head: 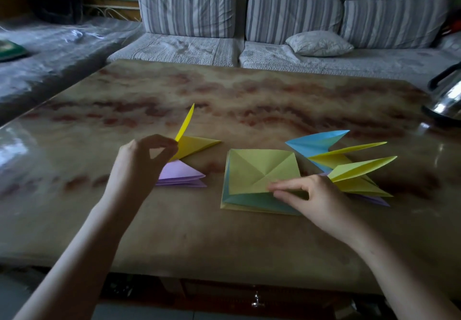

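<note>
A person sits at a glossy brown marbled table [249, 232], with both bare forearms reaching in from the near edge.

The left hand [144, 160] is raised just off the table at centre left. Its thumb and forefinger are closed in a ring and pinch the left corner of a yellow folded piece [194, 145]. One narrow flap of that piece stands up and points away from the person, and the rest points right. Just under it, on the table, lies a purple folded piece [182, 173].

The right hand [309, 197] rests at centre right. Its forefinger and thumb pinch the near right edge of a green square sheet [254, 170], which shows diagonal creases. This sheet lies on top of a small stack [249, 201] with a teal and a yellow sheet under it.

Just right of the stack is a cluster of pointed folded pieces: a blue one [314, 142] farthest back, two yellow ones [359, 170] overlapping in front of it, and a purple tip [376, 200] showing beneath them.

A shiny metal kettle [446, 100] stands at the table's far right edge. Behind the table is a sofa [187, 8] with striped grey cushions and a pale pillow [319, 42].
</note>
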Motion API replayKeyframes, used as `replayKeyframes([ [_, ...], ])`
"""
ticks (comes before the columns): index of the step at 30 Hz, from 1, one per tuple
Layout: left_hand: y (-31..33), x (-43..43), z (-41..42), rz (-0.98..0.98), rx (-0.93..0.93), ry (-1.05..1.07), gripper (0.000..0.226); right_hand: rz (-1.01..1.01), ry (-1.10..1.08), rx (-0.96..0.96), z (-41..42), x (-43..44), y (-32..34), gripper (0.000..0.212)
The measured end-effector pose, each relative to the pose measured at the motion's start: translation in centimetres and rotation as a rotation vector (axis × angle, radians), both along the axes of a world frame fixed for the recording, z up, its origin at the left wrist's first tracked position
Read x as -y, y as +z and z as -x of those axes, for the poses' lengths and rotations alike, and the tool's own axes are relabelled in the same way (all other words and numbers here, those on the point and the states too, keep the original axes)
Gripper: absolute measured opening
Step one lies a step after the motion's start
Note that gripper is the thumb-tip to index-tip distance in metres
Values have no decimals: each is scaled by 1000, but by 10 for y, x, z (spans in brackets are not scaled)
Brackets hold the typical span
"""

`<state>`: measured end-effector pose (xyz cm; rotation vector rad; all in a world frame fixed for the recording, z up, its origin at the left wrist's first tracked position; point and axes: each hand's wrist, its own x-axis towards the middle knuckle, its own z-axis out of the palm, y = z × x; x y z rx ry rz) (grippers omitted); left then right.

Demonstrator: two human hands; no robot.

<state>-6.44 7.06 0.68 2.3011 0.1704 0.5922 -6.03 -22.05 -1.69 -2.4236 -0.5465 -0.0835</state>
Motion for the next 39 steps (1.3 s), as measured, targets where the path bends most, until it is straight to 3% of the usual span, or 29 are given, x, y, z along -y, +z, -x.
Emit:
replayKeyframes([
  [3, 0, 21, -1, 92, 10, -78, 10, -92, -142, 268, 1, -1, 4, 13],
  [6, -5, 39, -5, 210, -59, -204, 13, -263, -196, 414, 0, -1, 12, 16],
  [9, 0, 59, -4, 640, -196, -315, 22, -422, -187, 464, 4, 0, 17, 16],
  [12, 8, 71, -2, 1061, -413, -384, 49, -468, -86, 506, 9, -1, 22, 16],
  [15, 7, 75, -2, 1195, -565, -439, 81, -461, 71, 502, 13, -4, 25, 14],
  [18, 8, 78, -4, 1344, -558, -440, 82, -437, 168, 441, 14, -6, 25, 9],
  [26, 8, 70, -6, 1299, -442, -336, 14, -355, 285, 278, 15, 2, 20, 9],
  [33, -1, 76, -5, 1282, -349, -318, 11, -153, 237, 301, 8, 3, 12, 25],
  [37, 2, 70, -7, 1306, -331, -311, 17, -223, 165, 211, 7, 5, 15, 22],
  [39, 3, 66, -8, 1323, -327, -313, 23, -278, 130, 80, 8, 6, 18, 31],
])
